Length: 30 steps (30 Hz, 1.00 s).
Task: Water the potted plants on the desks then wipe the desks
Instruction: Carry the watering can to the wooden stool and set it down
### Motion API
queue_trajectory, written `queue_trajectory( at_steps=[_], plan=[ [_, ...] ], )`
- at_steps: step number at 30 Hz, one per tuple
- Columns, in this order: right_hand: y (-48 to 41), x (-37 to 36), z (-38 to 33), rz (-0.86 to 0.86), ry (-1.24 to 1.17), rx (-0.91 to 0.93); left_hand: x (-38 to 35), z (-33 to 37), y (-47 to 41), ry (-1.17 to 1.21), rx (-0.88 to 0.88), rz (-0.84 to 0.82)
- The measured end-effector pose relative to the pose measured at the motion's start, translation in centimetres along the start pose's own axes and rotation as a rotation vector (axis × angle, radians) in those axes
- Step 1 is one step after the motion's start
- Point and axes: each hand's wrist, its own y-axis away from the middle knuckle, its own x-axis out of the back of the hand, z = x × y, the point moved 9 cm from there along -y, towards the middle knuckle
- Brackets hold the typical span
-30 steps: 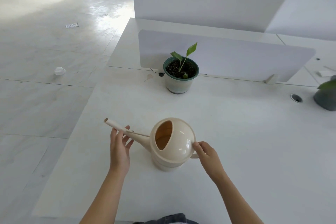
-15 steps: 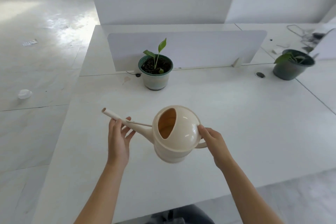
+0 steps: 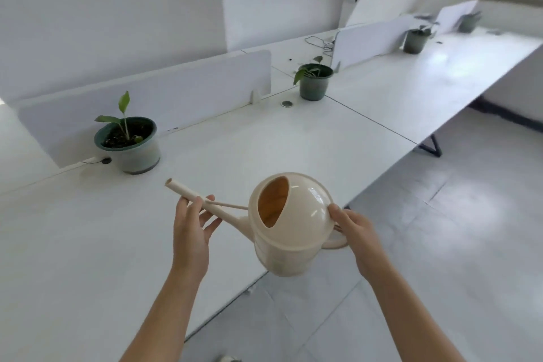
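Holding the cream watering can (image 3: 291,226) above the desk (image 3: 264,150) near its front edge, I am gripping its handle with my right hand (image 3: 357,232), while my left hand (image 3: 191,232), fingers nearly straight, is steadying the spout, aimed toward the nearest potted plant (image 3: 129,141).

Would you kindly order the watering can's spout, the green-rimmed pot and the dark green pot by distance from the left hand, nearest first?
1. Watering can spout, touching the left hand.
2. Green-rimmed pot, ahead-left.
3. Dark green pot, farther ahead-right.
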Motion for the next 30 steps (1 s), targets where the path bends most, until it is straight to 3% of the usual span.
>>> queue_trajectory(
  at_steps=[6, 18, 26, 30],
  plan=[
    [8.8, 11.7, 1.8, 0.139, -0.046, -0.006, -8.1, -3.7, 8.9, 0.014, 0.074, -0.177],
    [24.0, 32.1, 6.8, 0.606, -0.090, -0.097, -24.6, -11.5, 24.1, -0.046, 0.208, -0.613],
    [24.3, 42.8, 9.5, 0.741, -0.172, -0.079, -36.1, -17.3, 27.2, -0.093, 0.269, -0.792],
    [22.3, 48.6, 9.7, 0.809, -0.091, -0.103, -42.7, -19.6, 27.5, -0.086, 0.279, -0.827]
  ],
)
